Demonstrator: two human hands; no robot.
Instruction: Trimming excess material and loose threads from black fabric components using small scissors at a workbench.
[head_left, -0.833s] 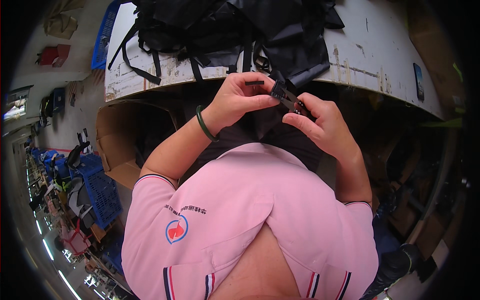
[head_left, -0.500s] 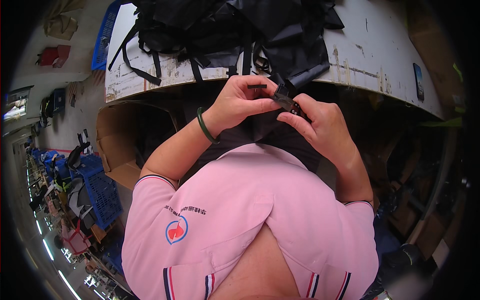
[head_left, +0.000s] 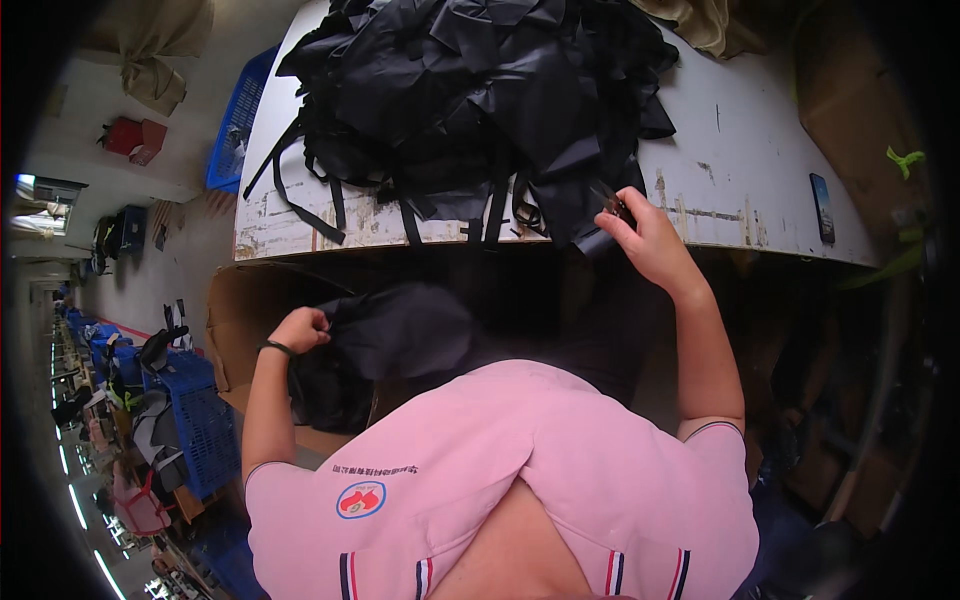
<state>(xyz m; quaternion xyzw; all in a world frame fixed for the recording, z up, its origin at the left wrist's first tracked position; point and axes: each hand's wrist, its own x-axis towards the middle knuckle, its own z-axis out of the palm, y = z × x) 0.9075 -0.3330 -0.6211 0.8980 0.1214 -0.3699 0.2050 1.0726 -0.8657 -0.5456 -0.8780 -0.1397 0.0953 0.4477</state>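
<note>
My left hand (head_left: 302, 329), a dark bangle on its wrist, is closed with its fingertips pinching the edge of a black fabric piece (head_left: 410, 325). The piece hangs spread out to the right of the hand, by an open cardboard box (head_left: 232, 318) below the table's front edge. My right hand (head_left: 652, 245) is raised at the table edge, fingers wrapped round small thread snips (head_left: 622, 208) whose blades point up and left. Those blades are close to a large heap of black fabric pieces with straps (head_left: 490, 90) on the table.
The white table (head_left: 720, 190) has worn, stained patches along its front. A phone (head_left: 822, 208) lies at its right side. To the left stand a blue crate (head_left: 240, 120) and another blue crate (head_left: 205, 430) with things piled round it. A red box (head_left: 135, 140) is farther off.
My hands have moved apart: the left went down and left with the black fabric piece, the right went up and right with the snips. The view has shifted, showing more of the heap.
</note>
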